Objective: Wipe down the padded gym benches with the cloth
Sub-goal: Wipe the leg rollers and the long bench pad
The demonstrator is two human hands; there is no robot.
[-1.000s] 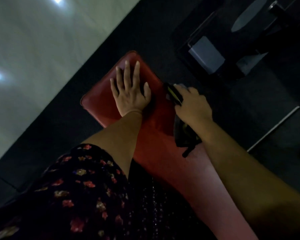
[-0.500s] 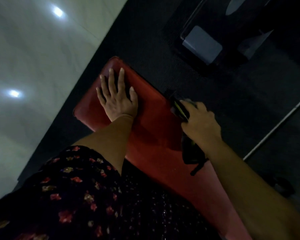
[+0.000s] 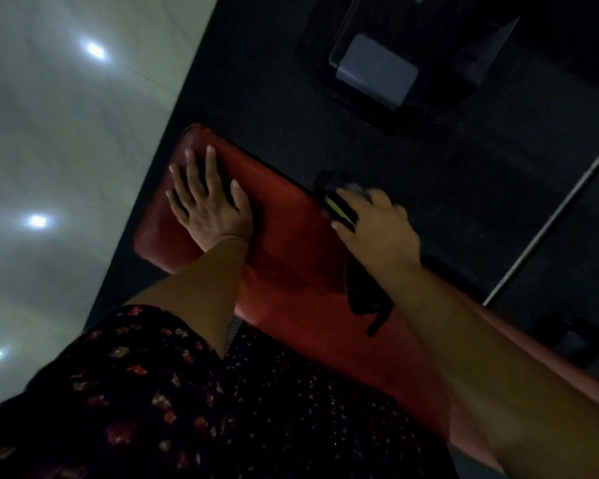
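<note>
A red padded bench (image 3: 291, 236) runs diagonally from the upper left to the lower right of the head view. My left hand (image 3: 208, 205) lies flat on the pad near its far end, fingers spread, holding nothing. My right hand (image 3: 377, 229) is at the bench's right edge, closed on a dark cloth (image 3: 363, 295) with a yellow-green stripe. Part of the cloth hangs out below the palm onto the pad. The room is dim and the right hand is blurred.
Dark rubber flooring (image 3: 395, 150) surrounds the bench, with pale shiny tiles (image 3: 66, 150) to the left. A dark machine base with a grey block (image 3: 377, 70) stands beyond the bench. A thin pale bar (image 3: 550, 219) crosses the floor at right. My flowered garment (image 3: 135, 392) fills the bottom.
My right hand has slid with the cloth along the bench's right edge, toward the near side relative to the pad's end. My left hand stays pressed flat. The camera has tilted.
</note>
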